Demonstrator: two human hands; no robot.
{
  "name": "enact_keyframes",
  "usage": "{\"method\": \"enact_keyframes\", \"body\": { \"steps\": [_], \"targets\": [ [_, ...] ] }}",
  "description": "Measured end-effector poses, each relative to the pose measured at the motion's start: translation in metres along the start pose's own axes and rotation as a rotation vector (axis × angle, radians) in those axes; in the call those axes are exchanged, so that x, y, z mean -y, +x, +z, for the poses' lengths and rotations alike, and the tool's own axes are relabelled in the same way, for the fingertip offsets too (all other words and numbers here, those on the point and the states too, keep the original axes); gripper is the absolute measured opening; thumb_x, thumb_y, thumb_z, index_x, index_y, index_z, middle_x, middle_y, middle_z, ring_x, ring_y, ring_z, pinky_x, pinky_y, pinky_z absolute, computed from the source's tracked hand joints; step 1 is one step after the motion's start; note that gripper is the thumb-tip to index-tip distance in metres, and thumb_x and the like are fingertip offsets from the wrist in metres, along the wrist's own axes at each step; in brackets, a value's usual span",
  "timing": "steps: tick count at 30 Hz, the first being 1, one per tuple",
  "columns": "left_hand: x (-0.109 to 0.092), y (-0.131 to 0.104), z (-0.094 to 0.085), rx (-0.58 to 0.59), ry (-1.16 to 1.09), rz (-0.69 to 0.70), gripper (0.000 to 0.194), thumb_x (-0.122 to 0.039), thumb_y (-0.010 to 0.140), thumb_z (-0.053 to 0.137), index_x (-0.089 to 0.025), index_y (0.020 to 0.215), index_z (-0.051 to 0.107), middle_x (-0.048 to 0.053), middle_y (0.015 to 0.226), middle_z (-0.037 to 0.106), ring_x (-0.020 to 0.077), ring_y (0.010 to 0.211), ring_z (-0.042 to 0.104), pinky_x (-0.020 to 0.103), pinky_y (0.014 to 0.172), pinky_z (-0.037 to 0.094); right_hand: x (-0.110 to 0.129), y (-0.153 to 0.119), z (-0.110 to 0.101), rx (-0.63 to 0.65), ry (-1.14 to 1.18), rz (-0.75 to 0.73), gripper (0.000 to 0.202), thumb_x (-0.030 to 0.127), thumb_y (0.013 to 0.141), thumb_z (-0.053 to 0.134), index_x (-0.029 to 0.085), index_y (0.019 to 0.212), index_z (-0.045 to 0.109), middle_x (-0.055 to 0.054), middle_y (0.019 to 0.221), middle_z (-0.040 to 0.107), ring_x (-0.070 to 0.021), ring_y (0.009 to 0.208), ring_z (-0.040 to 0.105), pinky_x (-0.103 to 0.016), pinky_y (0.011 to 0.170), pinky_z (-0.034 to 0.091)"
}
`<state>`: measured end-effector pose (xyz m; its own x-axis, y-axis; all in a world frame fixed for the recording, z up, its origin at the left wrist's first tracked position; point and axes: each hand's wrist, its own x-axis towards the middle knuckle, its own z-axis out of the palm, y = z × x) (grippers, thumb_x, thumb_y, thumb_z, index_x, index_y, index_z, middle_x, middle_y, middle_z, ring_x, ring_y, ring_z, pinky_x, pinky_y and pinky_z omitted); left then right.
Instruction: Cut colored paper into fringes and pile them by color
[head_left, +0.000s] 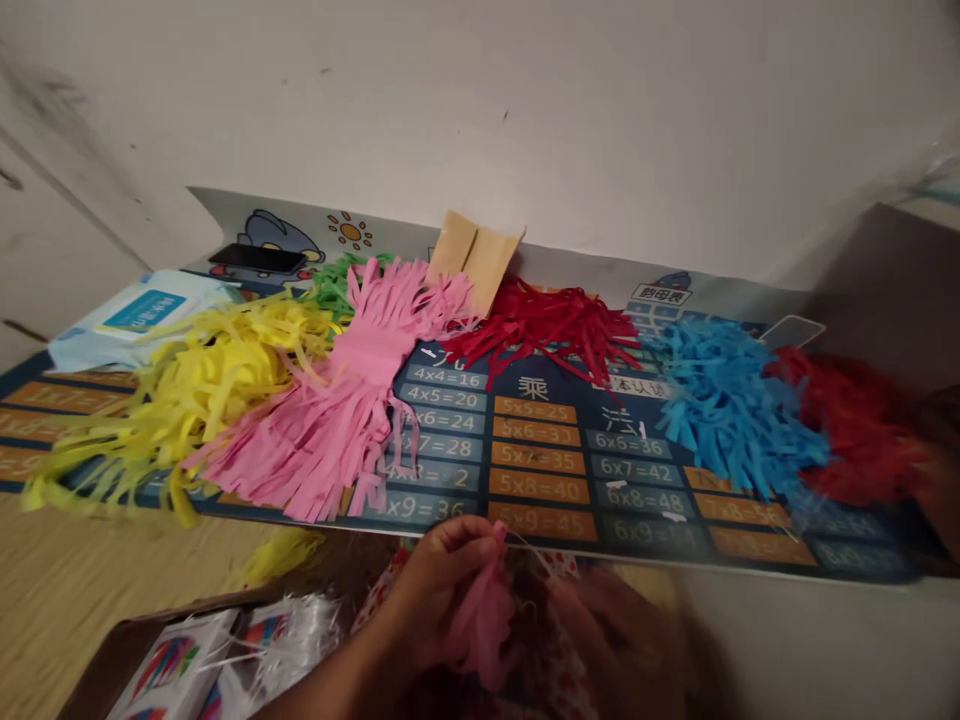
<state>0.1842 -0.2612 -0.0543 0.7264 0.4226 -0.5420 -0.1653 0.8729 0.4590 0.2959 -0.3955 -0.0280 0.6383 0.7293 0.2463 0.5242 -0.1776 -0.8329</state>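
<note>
In front of the table's near edge, my left hand [450, 570] is closed on a pink paper tassel [484, 615], its fringe hanging down. A thin pale string [529, 545] runs from the tassel's top to my right hand [615, 630], whose fingers are pinched on it; that hand is dark and slightly blurred. On the table, fringed pink paper [330, 410] lies just beyond my left hand. Yellow fringed paper [217, 380] sits to its left, red fringed paper [555, 325] behind, and blue fringed paper [735, 405] to the right.
The table [544, 460] bears a printed multiplication chart. A wipes packet [142, 315], a phone [259, 260], green fringe [337, 285] and a brown paper envelope [480, 255] lie toward the back. Another red bundle [855, 425] is at right. Below left stands a box [97, 665] with packages.
</note>
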Motion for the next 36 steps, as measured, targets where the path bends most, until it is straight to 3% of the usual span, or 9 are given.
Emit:
{"method": "enact_keyframes", "body": {
  "steps": [14,18,21,24,27,30,34,36],
  "targets": [
    [0.002,0.0,-0.002,0.004,-0.017,0.021,0.032,-0.024,0.059,0.087,-0.015,0.073,0.059,-0.002,0.062,0.066,0.0118,0.053,0.062,0.021,0.053,0.049,0.003,-0.003,0.005,-0.017,0.06,0.037,0.028,0.037,0.087,0.061,0.023,0.065,0.073,0.002,0.057,0.063,-0.0142,0.049,0.054,-0.023,0.049,0.04],
    [0.004,0.0,-0.002,0.008,0.0,0.02,0.029,-0.024,0.061,0.086,-0.016,0.073,0.06,-0.001,0.062,0.067,0.0123,0.054,0.062,0.022,0.055,0.049,0.001,-0.002,0.006,0.026,0.06,0.041,0.028,0.035,0.085,0.062,0.023,0.061,0.07,0.002,0.051,0.058,-0.0135,0.046,0.051,-0.024,0.049,0.039],
    [0.006,-0.001,-0.002,-0.006,0.058,0.029,0.029,-0.026,0.06,0.085,-0.017,0.073,0.061,-0.002,0.062,0.067,0.0112,0.054,0.06,0.021,0.054,0.047,-0.005,-0.003,0.007,0.066,0.059,0.03,0.026,0.033,0.086,0.061,0.023,0.064,0.071,0.002,0.055,0.062,-0.0144,0.049,0.055,-0.023,0.051,0.041],
    [0.006,-0.004,0.001,-0.015,0.298,0.172,0.023,-0.026,0.06,0.082,-0.017,0.069,0.063,-0.002,0.065,0.066,0.0104,0.058,0.059,0.019,0.056,0.045,-0.014,-0.001,0.009,0.156,0.069,0.049,0.025,0.032,0.087,0.06,0.023,0.067,0.071,0.001,0.061,0.066,-0.0156,0.055,0.059,-0.022,0.053,0.044],
    [0.004,-0.009,0.003,0.009,0.714,0.399,0.015,-0.027,0.067,0.075,-0.016,0.067,0.064,0.001,0.069,0.067,0.0132,0.066,0.062,0.021,0.063,0.047,-0.02,0.001,0.015,0.283,0.133,0.169,0.016,0.033,0.081,0.064,0.021,0.088,0.071,-0.002,0.079,0.07,-0.0189,0.069,0.064,-0.024,0.06,0.049],
    [0.006,-0.015,-0.001,-0.001,1.017,0.532,0.014,-0.03,0.074,0.067,-0.018,0.074,0.059,0.002,0.074,0.068,0.0156,0.068,0.063,0.024,0.065,0.048,-0.022,0.002,0.022,0.381,0.201,0.264,0.032,0.035,0.08,0.062,0.02,0.109,0.064,-0.006,0.097,0.069,-0.0214,0.083,0.066,-0.027,0.069,0.052],
    [0.018,-0.016,-0.009,-0.094,1.464,0.679,0.008,-0.028,0.076,0.063,-0.021,0.078,0.061,0.003,0.078,0.069,0.0182,0.071,0.063,0.027,0.066,0.048,-0.023,-0.002,0.025,0.317,0.147,0.197,0.025,0.041,0.088,0.056,0.021,0.086,0.071,-0.007,0.086,0.069,-0.0222,0.082,0.065,-0.029,0.071,0.052],
    [0.024,-0.008,-0.011,-0.032,1.708,0.699,0.01,-0.031,0.078,0.064,-0.021,0.078,0.064,0.003,0.077,0.069,0.0182,0.07,0.062,0.026,0.064,0.048,-0.025,-0.005,0.025,0.244,0.137,0.129,0.024,0.042,0.089,0.059,0.021,0.085,0.07,-0.008,0.091,0.068,-0.0228,0.087,0.063,-0.031,0.075,0.053]
  ]
}}
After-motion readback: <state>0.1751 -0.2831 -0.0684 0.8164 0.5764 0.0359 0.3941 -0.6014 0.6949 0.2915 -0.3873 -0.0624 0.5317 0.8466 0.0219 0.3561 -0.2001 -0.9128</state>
